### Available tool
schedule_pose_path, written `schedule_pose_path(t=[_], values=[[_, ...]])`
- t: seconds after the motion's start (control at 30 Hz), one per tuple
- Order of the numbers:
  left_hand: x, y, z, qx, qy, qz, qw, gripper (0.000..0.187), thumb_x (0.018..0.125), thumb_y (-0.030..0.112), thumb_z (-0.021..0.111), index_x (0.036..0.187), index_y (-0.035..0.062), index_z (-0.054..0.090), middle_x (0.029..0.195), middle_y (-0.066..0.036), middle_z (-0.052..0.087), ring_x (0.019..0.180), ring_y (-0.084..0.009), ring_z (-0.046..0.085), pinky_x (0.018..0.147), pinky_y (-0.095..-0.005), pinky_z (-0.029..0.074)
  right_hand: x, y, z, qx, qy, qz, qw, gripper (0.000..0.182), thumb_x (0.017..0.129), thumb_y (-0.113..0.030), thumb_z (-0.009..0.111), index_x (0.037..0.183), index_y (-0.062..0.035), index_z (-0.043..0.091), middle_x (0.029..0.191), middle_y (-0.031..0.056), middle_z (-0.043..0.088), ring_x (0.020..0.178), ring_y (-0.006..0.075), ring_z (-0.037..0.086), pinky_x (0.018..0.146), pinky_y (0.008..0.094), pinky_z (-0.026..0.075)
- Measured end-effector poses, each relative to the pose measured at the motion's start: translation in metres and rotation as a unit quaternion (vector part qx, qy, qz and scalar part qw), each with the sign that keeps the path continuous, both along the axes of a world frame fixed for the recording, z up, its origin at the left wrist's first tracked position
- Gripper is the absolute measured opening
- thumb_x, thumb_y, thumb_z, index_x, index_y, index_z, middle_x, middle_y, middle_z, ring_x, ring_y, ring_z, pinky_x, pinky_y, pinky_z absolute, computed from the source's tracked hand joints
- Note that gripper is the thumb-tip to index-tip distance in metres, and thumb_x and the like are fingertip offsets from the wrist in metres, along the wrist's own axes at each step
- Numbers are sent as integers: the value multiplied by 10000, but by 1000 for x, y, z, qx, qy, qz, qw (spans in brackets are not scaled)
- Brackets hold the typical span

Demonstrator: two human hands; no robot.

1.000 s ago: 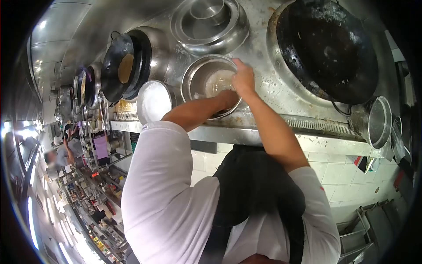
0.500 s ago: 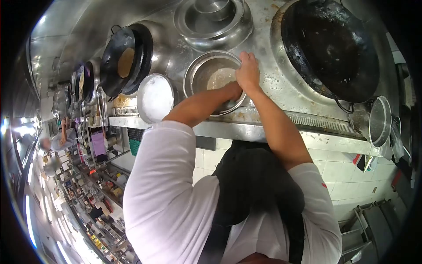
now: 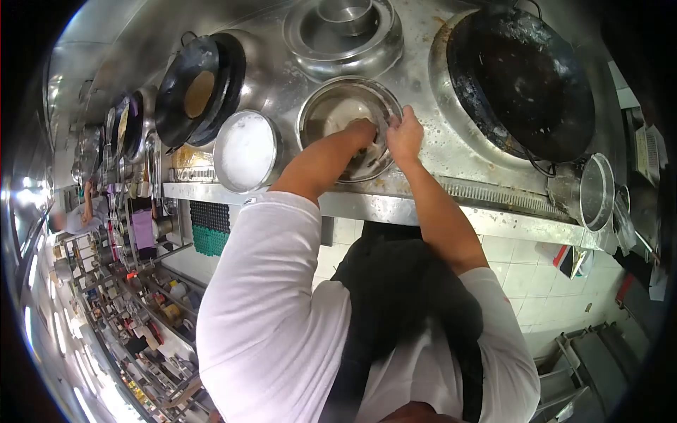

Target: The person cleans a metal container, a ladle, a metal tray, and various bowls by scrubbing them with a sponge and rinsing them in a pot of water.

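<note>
A round steel bowl (image 3: 306,118) sits on the metal counter in front of me, with a pale, wet batter-like mixture (image 3: 343,116) inside. My left hand (image 3: 362,134) reaches down into the bowl at the mixture; its fingers are mostly hidden and blurred. On the bowl's right rim, my right hand (image 3: 405,135) is closed, gripping the edge. Just left of the bowl stands a round metal container (image 3: 245,151) full of white powder.
A large black wok (image 3: 522,84) rests on the right burner. More dark woks (image 3: 185,92) stand at left, one holding something brown. Behind the bowl is a steel pot (image 3: 343,60) with a smaller one on it. A strainer-like container (image 3: 597,192) hangs at right. Another person (image 3: 83,215) is far left.
My left hand has shifted within the bowl and the mixture has spread along its right side. My right hand has moved slightly lower on the rim. The view has shifted slightly.
</note>
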State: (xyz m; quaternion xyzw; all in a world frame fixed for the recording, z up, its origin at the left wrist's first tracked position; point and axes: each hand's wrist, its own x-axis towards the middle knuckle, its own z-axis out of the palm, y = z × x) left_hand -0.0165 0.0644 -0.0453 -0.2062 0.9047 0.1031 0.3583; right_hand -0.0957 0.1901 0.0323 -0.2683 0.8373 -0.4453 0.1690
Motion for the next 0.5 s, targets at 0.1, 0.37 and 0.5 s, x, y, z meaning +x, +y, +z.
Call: schedule_pose_path(t=[0.1,0.37,0.5], values=[[-1,-11,44,-26,37,15,999,360,700,197,750,1022,41,712,1106,-187,665,1048,-314,642,874,-399,520,-16,-5,9,-33,44,5,998,93,783,-55,574,848,-17,519,796,249,601,794,455,583,706,519,433],[57,11,133,-59,528,282,799,565,695,178,748,1161,-13,491,983,-289,634,983,-424,615,821,-474,492,-54,-1,93,-70,292,118,946,136,733,-28,583,850,-43,514,865,172,591,840,426,577,713,502,454],[61,7,127,-113,556,410,714,680,733,246,754,1304,31,454,1025,-258,648,1000,-402,616,860,-437,493,-45,-4,117,-65,416,176,890,190,689,-11,596,856,-88,548,838,121,585,797,362,610,651,457,499]])
